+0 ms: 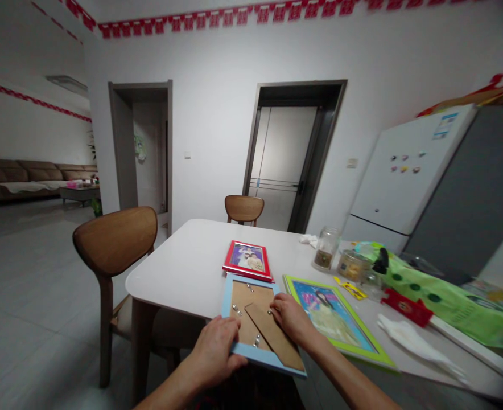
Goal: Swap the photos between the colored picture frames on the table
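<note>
A light blue picture frame (228,304) lies face down at the table's near edge, its brown backing board (239,293) and stand leg (272,336) showing. Small metal clips (236,310) sit around the board. My left hand (219,344) grips the frame's left side, thumb along the near edge. Curled over the right side is my right hand (292,319), its fingertips at a metal clip (269,311) there. Just beyond lies a red picture frame (230,265), face up, close against the blue one. A green picture frame (373,341) lies face up to the right.
On the right of the white table (174,262) stand a tall glass jar (327,250) and a lower jar (349,265). A green bag (439,296), a red object (407,307) and a white tissue (417,341) lie there too. Wooden chairs (117,242) stand left and behind.
</note>
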The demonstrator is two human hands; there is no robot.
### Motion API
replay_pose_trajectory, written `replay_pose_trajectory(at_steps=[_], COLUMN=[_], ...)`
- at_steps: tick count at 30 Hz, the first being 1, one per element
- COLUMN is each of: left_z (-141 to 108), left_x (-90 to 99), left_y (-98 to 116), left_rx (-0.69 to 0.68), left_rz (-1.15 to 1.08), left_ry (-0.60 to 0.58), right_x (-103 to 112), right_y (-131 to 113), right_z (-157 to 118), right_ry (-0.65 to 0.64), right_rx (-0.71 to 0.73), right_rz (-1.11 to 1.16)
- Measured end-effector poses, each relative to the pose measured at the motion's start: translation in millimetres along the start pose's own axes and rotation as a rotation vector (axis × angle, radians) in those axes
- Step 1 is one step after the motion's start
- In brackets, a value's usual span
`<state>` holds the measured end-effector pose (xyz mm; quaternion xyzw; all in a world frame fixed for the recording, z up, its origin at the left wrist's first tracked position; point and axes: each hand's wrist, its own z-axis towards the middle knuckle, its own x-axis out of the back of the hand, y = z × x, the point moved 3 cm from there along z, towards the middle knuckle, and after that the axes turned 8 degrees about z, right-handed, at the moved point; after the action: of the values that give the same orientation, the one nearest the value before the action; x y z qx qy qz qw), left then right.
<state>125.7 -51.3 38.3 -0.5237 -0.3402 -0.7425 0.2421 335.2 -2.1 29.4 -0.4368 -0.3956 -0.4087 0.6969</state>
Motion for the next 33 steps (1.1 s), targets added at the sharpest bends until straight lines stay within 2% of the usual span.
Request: replay_pose_trajectory(at_steps=[7,20,29,33], left_z=[-1.7,-0.8,-0.4,-0.2], left_x=[2.3,3.4,7.0,7.9], left_y=[2.3,1.0,3.3,2.5], left_rx=[0.028,-0.004,-0.011,-0.022], left_rz=[0.003,-0.008,-0.002,0.009], left_ry=[-0.002,0.006,-0.014,-0.030], right_x=[0.0,-3.1,0.1,1.7], right_y=[8.2,13.7,10.6,9.0], right_z=[-8.8,-16.1,-14.8,-9.1], right_ry=[0.041,0.117,0.051,0.021], right_rx=[0.081,-0.029,-0.016,-0.070], right_rz=[0.100,0.142,0.134,0.076])
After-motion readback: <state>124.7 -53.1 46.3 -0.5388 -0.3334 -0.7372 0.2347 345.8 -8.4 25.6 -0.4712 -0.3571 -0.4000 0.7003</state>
